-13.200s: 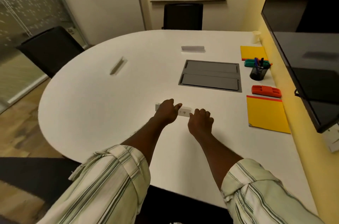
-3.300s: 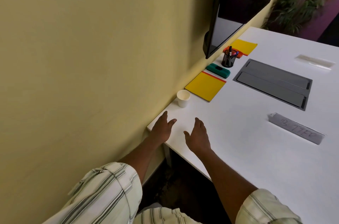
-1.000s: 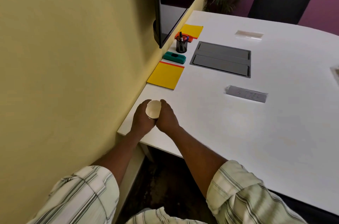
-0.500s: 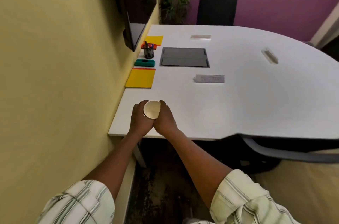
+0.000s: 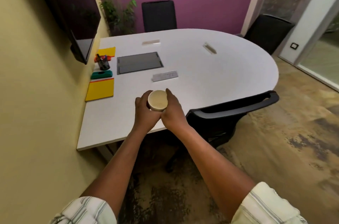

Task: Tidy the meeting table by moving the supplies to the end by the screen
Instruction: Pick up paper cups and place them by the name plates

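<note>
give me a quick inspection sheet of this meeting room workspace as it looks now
surface: white table, mostly bare
job's things: paper cup held above near edge; yellow pads, green eraser, pen pot, red eraser lined up under the screen
clutter: name plates
grippers: left hand and right hand clasp the cup
cables: nothing seen; closed cable hatch
surroundings: chairs, plant

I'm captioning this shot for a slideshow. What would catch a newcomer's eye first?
Both hands, left hand and right hand, cup a paper cup above the white table. Next, the bright supplies along the yellow wall: a yellow pad, a green eraser and a pen holder.
</note>
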A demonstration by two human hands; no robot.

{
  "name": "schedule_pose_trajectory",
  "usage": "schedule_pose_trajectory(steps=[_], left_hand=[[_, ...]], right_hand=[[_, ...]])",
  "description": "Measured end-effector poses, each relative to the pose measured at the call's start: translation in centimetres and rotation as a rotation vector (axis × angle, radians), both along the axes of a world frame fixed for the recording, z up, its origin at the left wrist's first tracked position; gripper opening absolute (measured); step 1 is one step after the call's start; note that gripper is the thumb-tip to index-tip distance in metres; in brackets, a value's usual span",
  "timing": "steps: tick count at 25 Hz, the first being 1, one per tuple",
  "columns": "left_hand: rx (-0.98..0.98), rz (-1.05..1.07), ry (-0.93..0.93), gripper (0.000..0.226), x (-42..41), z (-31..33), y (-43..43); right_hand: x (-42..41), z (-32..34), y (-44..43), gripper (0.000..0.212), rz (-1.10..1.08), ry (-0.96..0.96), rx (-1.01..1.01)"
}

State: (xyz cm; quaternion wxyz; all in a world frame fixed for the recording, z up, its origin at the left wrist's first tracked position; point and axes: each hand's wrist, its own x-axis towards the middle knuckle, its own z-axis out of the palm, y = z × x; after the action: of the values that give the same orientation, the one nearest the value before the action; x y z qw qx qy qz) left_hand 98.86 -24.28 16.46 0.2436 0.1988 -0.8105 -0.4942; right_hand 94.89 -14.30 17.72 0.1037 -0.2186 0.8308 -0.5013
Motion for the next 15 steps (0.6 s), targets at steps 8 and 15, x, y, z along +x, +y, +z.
schedule_pose_trajectory(steps=[8,15], left_hand=[[0.053,-0.128,0.110,0.063,-5.2,3.9,14.3],[0.111,-0.113,0.165,0.067,-10.2,4.9,27.2]], right_hand=[[-4.6,2.7,15.4,0.063,-0.092,0.113,-0.136],[-10.1,3.6,28.1,0.057,-0.077,0.158,-0.241]])
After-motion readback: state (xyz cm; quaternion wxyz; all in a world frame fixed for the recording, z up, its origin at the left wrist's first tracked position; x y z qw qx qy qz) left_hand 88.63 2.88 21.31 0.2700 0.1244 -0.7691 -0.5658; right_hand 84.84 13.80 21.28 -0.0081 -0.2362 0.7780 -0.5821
